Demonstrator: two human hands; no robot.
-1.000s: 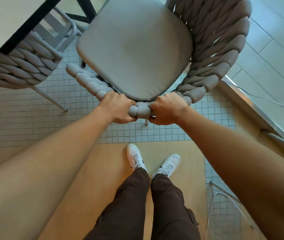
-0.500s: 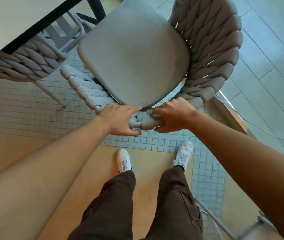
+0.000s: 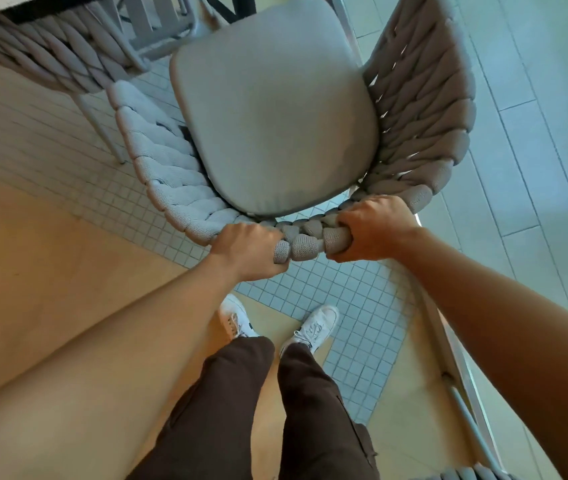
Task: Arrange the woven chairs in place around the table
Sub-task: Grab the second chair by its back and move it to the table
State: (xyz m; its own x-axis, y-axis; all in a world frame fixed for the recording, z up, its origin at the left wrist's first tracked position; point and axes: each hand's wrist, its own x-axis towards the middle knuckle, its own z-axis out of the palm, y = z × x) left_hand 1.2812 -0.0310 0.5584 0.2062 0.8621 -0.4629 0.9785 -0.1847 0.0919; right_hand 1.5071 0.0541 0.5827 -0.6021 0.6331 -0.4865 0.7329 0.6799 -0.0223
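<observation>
A grey woven chair [image 3: 424, 109] with a flat grey seat cushion [image 3: 272, 112] stands in front of me, seen from above. My left hand [image 3: 246, 252] and my right hand [image 3: 374, 228] both grip the thick braided top rail of its backrest, a short way apart. A second woven chair [image 3: 50, 50] stands at the upper left, its back toward me. The pale table top with a dark edge [image 3: 33, 8] shows only as a sliver in the top-left corner, above that second chair.
The floor is wood planks and small white mosaic tile, with larger tiles to the right. A metal rail or floor track [image 3: 448, 344] runs along the right. My legs and white shoes [image 3: 310, 329] are just behind the chair. Part of another woven chair [image 3: 473, 474] shows at the bottom right.
The chair has swung and slid further toward the table, with its seat front nearer the table legs. My feet have stepped closer together. Both hands kept their grip on the back rail.
</observation>
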